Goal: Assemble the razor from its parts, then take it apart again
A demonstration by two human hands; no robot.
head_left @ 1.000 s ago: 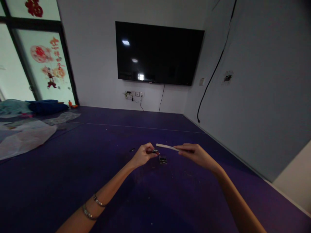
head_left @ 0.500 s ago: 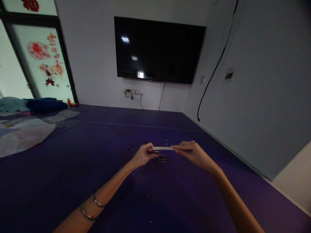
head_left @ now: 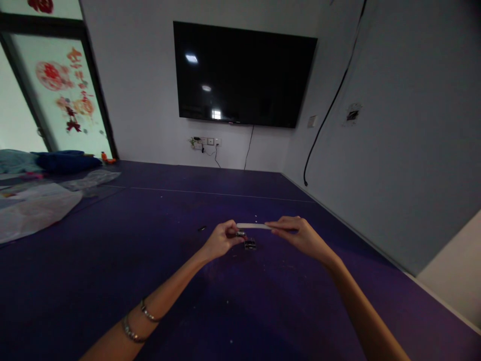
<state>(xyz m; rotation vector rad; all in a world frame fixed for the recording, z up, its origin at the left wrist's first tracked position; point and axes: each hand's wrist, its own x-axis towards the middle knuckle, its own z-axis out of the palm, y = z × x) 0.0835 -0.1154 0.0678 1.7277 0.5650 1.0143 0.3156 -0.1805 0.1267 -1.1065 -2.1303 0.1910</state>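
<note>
Since the white strip (head_left: pixel 252 226) is slender, the right hand (head_left: pixel 298 234) pinches one end, probably to leave its length free; the other end comes right up to the left hand (head_left: pixel 219 241), mid-frame, whose fingers clamp a metal part (head_left: pixel 241 233), seemingly steadying it. Just below, a black block (head_left: pixel 250 244) lies on the purple surface (head_left: pixel 150 260). Beyond, upper centre, hangs the TV (head_left: pixel 246 75).

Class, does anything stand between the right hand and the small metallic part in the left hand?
Yes: the pale strip, held in the right hand, spans the gap towards the left hand and metallic part. Contact there is unclear.
</note>
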